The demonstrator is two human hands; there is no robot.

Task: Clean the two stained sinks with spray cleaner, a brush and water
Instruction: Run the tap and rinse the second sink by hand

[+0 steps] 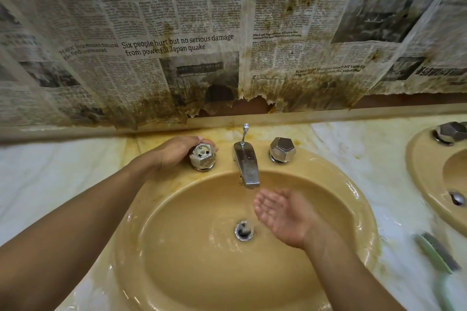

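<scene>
Left hand (174, 151) grips the tap knob (203, 157); right hand (280, 214), cupped and holding nothing, catches water. Better to turn gently and splash the sink (177, 247) walls evenly.

Two bare forearms, bare left hand (174, 153), bare right hand (283, 217)

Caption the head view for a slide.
Left hand grips the tap handle; right hand cupped, palm up, under the spout.

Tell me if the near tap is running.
Running: water falls from the tap onto the open right hand and ripples round the drain. The left hand grips a knob.
</scene>
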